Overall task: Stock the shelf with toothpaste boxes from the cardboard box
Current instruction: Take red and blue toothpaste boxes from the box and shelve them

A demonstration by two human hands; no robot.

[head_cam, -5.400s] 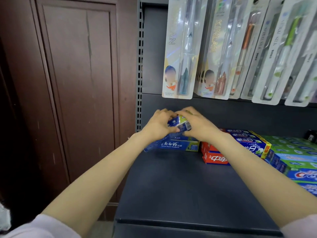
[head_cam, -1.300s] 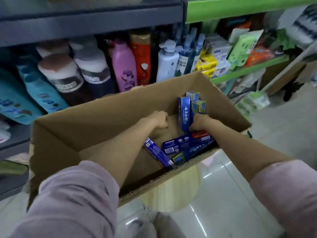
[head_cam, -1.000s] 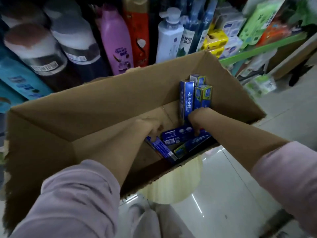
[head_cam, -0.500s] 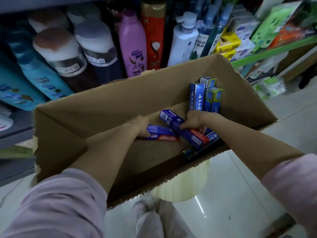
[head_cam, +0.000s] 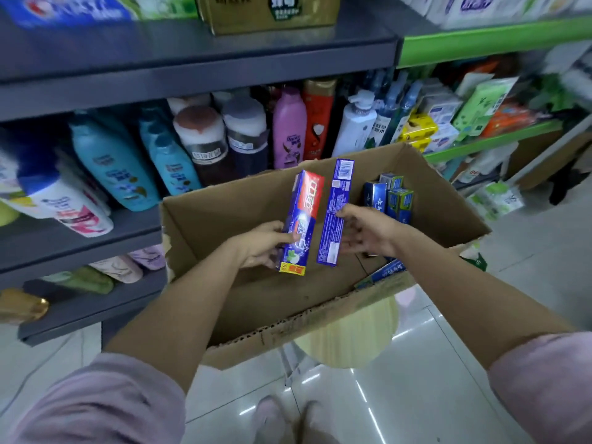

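An open cardboard box (head_cam: 230, 200) rests on a pale round stool below me. My left hand (head_cam: 261, 243) grips a red and blue toothpaste box (head_cam: 302, 219), held upright over the carton. Beside it my right hand (head_cam: 368, 233) holds a second, all-blue toothpaste box (head_cam: 334, 216), thumb on its front, also upright. Several more blue toothpaste boxes (head_cam: 389, 197) stand on end against the carton's far right wall. Another blue box (head_cam: 381, 274) lies along the near right rim.
Dark grey shelves (head_cam: 192, 72) in front carry shampoo and lotion bottles (head_cam: 288, 129). To the right, green-edged shelves (head_cam: 493, 43) hold soaps and packets. The pale stool (head_cam: 349, 338) stands on a glossy tiled floor (head_cam: 416, 395). My feet show at the bottom edge.
Both hands have lifted a toothpaste box each out of the carton's bottom and turned them upright. My view has tilted up, showing more of the shelves.
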